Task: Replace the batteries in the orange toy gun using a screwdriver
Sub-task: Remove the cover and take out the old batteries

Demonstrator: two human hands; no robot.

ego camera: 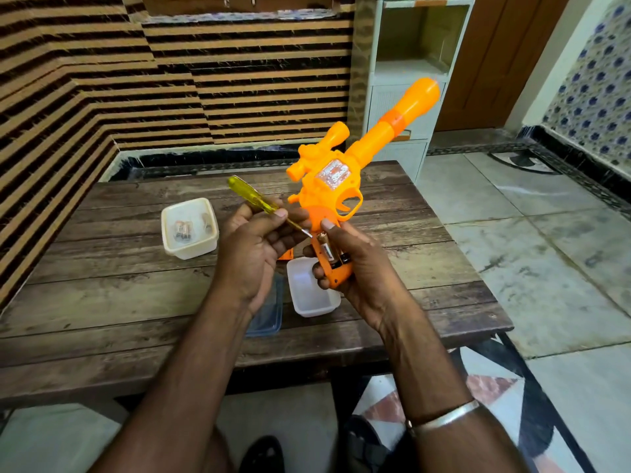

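My right hand (351, 261) grips the handle of the orange toy gun (341, 172), whose barrel points up and away to the right. The handle's battery compartment is uncovered and batteries (327, 250) show inside it. My left hand (254, 244) holds a screwdriver (251, 198) with a clear yellow handle. Its metal tip touches the top end of a battery in the compartment. A small orange piece (286, 255) lies on the table behind my left hand, mostly hidden.
On the wooden table (102, 302) a white tub (190, 227) at the left holds batteries. An empty white tub (309, 291) sits below the gun, with a clear lid (268, 315) beside it. A white drawer unit (409, 63) stands behind the table.
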